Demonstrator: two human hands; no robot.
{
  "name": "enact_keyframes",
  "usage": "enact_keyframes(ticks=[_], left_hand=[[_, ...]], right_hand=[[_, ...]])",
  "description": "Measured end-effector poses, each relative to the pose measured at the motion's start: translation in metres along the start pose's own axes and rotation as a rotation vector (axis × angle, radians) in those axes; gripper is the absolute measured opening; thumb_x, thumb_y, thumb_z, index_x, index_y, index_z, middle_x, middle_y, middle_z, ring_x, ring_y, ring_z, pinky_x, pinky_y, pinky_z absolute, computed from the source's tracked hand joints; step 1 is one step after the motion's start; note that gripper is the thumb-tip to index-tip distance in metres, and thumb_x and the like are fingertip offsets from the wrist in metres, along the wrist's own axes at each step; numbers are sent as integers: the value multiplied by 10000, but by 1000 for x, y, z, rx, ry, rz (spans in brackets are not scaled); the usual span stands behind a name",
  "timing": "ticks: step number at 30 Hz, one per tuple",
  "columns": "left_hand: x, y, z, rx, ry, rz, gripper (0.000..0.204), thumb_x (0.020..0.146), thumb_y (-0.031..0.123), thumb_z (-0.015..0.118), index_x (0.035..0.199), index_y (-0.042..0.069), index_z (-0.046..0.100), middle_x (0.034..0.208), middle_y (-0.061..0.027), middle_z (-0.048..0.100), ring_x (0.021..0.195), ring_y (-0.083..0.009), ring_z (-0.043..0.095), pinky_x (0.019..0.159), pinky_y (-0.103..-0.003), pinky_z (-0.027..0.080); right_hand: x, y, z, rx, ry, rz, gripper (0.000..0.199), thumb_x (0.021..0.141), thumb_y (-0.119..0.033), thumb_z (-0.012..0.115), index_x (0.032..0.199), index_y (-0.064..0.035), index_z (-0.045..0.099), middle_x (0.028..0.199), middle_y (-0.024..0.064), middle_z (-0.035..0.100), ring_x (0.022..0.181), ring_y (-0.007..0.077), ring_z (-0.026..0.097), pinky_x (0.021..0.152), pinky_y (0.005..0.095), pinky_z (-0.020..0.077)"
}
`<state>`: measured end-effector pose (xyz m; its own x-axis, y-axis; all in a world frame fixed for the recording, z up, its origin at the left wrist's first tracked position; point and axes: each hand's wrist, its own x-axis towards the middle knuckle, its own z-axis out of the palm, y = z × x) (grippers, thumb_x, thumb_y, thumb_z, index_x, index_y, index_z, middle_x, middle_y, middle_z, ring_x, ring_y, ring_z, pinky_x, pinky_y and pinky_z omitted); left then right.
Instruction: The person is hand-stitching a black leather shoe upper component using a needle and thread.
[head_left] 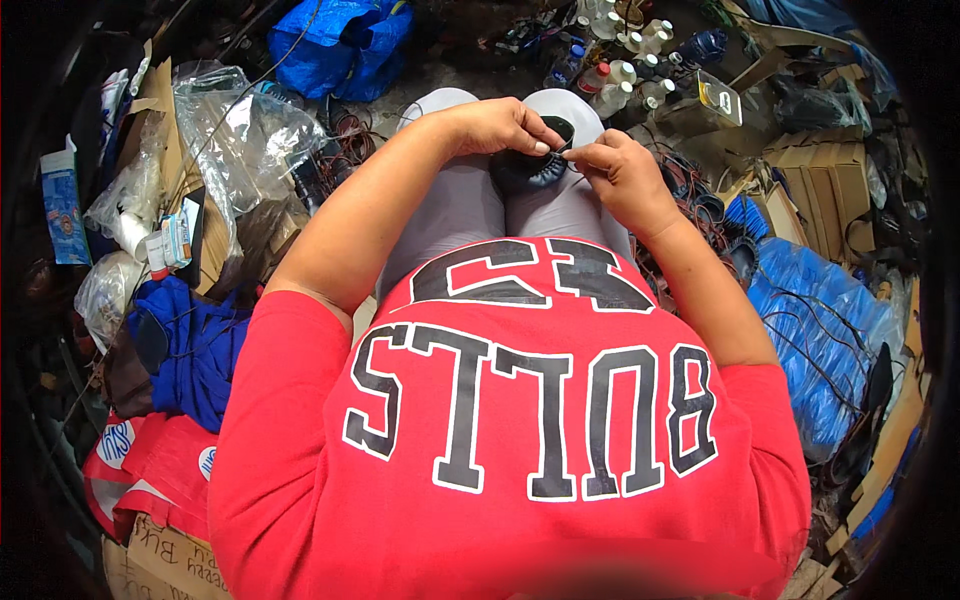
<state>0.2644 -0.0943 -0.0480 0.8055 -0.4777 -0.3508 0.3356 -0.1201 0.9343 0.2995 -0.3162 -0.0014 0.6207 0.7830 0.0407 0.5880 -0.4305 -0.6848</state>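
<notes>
Over my grey-clad knees sits a round black padded piece [528,172] with a puckered edge and a hollow middle, like a headphone ear pad. My left hand [510,128] reaches across its upper side, with thumb and fingers pinched on the rim. From the other side my right hand [622,178] is closed too, its thumb and forefinger pinched at the same rim. The two sets of fingertips nearly meet there. Whether a thin thread or another small part lies between them is too small to tell.
Several plastic bottles [612,97] stand beyond my knees at the right. A blue bag [342,50] lies at the far left. Clear plastic sheeting [235,130] and blue cloth [190,345] cover the left side. Cardboard [825,190] and blue plastic bundles [815,330] lie right.
</notes>
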Motion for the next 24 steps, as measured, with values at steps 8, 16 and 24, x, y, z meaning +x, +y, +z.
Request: enact_keyframes(ticks=[8,16,24], left_hand=[[5,8,-2,144,-56,-66,293,807,74,627,1095,25,635,982,-22,655,881,-92,560,815,-244,429],[22,-7,0,241,187,59,209,758,33,662,966,12,662,871,-12,675,816,-79,575,794,-244,444],[-67,9,23,702,435,-96,328,720,137,700,1033,70,629,940,-143,641,885,-269,616,784,-356,472]], right_hand=[[28,-41,-16,-719,-308,-258,119,723,-41,554,771,-36,662,823,130,597,803,286,593,731,374,435],[46,11,-4,-210,-399,-96,134,701,-105,649,814,-37,668,868,143,627,772,271,627,677,326,483],[22,55,-6,336,-290,209,277,815,-296,644,977,-72,654,934,41,543,944,152,493,844,279,379]])
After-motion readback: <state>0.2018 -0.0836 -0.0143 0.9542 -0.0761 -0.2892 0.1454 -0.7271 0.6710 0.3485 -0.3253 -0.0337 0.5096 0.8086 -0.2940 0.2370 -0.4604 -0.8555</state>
